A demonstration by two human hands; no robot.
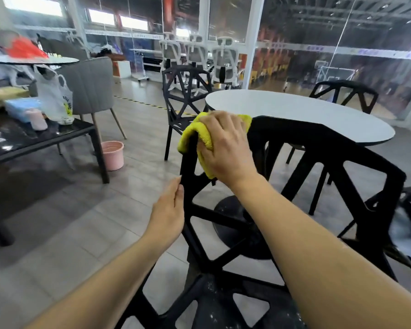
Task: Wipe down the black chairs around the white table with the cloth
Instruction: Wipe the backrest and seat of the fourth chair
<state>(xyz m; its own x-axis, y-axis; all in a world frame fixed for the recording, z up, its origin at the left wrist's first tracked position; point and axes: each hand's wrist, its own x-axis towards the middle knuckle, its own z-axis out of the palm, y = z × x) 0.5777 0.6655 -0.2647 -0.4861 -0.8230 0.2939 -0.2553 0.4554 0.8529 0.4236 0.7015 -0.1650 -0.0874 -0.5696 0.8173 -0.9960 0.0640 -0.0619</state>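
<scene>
A black lattice chair (330, 148) stands right in front of me, its back toward the round white table (294, 110). My right hand (226, 148) presses a yellow cloth (195, 131) over the top left corner of the chair's backrest, fingers curled over the cloth. My left hand (170, 210) holds the left edge of the backrest lower down, thumb on the frame. Two more black chairs stand at the table: one at the far left (183, 100), one at the far right (344, 93). Part of another black chair (408, 210) shows at the right edge.
A pink bucket (113, 155) sits on the floor beside a dark low table (57, 136) holding a plastic bag, a pink cup and a blue box. A grey upholstered chair (90, 84) stands behind it. White office chairs (199, 55) line the glass wall.
</scene>
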